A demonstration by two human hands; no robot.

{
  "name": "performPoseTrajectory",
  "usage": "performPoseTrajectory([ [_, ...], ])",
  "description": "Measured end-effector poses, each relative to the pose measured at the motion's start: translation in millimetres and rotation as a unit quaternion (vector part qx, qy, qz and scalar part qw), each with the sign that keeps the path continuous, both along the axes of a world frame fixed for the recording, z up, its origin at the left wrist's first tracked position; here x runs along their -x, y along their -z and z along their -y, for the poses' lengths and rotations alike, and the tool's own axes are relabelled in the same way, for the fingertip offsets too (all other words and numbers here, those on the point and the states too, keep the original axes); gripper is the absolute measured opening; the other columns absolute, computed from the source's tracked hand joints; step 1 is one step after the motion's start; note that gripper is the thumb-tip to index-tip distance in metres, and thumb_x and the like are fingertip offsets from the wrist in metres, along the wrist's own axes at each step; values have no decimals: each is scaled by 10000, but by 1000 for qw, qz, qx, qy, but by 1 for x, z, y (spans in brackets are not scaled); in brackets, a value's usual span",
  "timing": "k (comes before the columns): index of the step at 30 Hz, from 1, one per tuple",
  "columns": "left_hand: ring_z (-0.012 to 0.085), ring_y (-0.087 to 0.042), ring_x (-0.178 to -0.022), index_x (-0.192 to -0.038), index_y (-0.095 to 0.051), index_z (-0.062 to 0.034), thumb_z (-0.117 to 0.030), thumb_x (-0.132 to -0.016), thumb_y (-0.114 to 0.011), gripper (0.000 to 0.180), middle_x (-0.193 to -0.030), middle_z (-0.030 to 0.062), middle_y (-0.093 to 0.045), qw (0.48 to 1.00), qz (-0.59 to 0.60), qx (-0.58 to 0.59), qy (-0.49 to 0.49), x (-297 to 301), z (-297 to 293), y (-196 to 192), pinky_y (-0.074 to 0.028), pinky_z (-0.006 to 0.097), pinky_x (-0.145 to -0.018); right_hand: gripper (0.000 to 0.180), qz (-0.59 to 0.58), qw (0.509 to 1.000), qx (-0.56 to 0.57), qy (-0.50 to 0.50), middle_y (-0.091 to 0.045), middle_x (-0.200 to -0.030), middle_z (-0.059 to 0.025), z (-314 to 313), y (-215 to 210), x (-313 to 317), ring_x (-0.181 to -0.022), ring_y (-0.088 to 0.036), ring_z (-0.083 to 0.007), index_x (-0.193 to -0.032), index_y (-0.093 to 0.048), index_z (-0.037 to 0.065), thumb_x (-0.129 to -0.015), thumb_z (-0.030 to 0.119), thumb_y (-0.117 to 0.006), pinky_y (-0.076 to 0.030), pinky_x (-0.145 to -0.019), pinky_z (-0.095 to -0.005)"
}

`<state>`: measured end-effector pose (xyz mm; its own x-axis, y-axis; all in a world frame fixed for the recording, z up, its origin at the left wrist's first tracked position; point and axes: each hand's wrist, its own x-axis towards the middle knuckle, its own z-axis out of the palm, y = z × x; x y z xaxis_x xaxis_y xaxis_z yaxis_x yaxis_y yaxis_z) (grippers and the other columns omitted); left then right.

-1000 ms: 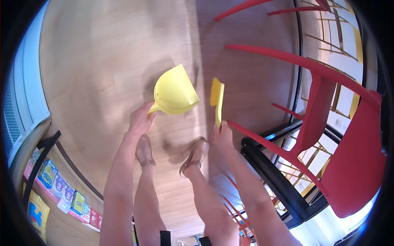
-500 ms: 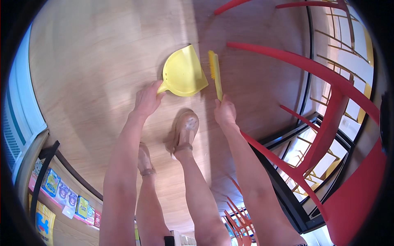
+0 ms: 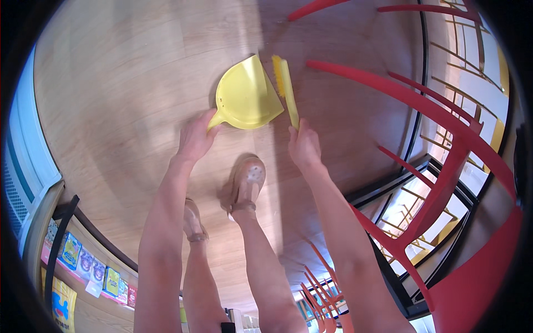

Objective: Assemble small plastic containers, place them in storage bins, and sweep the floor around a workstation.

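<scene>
My left hand [image 3: 196, 135] is closed round the short handle of a yellow dustpan [image 3: 242, 95], which rests on the wooden floor with its straight edge facing right. A few dark specks show on the pan near its handle. In my right hand [image 3: 305, 145] is the handle of a yellow hand brush [image 3: 287, 91]. The brush stands on edge, its bristles turned left toward the dustpan's opening, with a narrow gap between the two.
My shoes [image 3: 249, 176] are on the floor [image 3: 133, 72] just below the dustpan. A red chair [image 3: 405, 89] reaches in from the right, its legs near the brush. Along the left lies a shelf [image 3: 91, 261] with small colourful packages; orange chairs [image 3: 322, 294] stand at the bottom.
The brush has shifted left and slightly up, closer to the dustpan's edge. The dustpan has moved a little up and left, and both hands stay on their handles.
</scene>
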<state>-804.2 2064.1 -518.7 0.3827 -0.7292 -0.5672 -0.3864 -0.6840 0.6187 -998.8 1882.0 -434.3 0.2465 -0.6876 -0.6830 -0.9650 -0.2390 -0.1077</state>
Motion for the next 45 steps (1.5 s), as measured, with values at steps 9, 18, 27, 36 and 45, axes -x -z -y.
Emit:
performPoseTrajectory([
  [9,359,-591,-1123,-1315,-542,-65,-209,-906,-652,447,-1250,157,-615,1000,-16,-21,10,-10,17,-9,-475,453,-939,216,62,995,37,-65,-621,-1026,-267,-8,-16,7,-930,-614,-477,-1112,-518,10,-969,168,-552,-495,-770,-525],
  [18,357,-601,-1100,-1319,-523,-114,-248,-916,-642,442,-1242,136,-625,999,-27,10,-26,-21,13,-12,-475,462,-925,252,76,991,112,10,-600,-1023,-256,68,20,-15,-961,-584,-494,-1167,-493,8,-975,157,-560,-468,-771,-513],
  [27,337,-594,-1141,-1315,-548,-84,-250,-914,-649,446,-1251,140,-628,998,4,2,-58,-33,57,-12,-474,445,-957,233,63,972,187,-131,-626,-1051,-207,113,27,-58,-998,-625,-371,-1108,-556,13,-932,154,-616,-505,-818,-506],
  [36,337,-596,-1145,-1298,-568,-78,-242,-900,-669,442,-1248,141,-632,998,33,-6,-43,-33,57,-8,-477,450,-959,213,155,973,104,-136,-632,-988,-243,58,-3,-7,-955,-609,-420,-1096,-573,32,-947,183,-590,-474,-795,-488],
  [45,317,-583,-1168,-1324,-546,-101,-248,-915,-651,447,-1272,114,-622,998,-2,-1,-60,-39,51,-6,-458,441,-983,251,113,953,-26,280,-628,-866,-133,55,-7,-46,-683,-669,-231,-1085,-564,-37,-975,189,-567,-585,-559,-364],
])
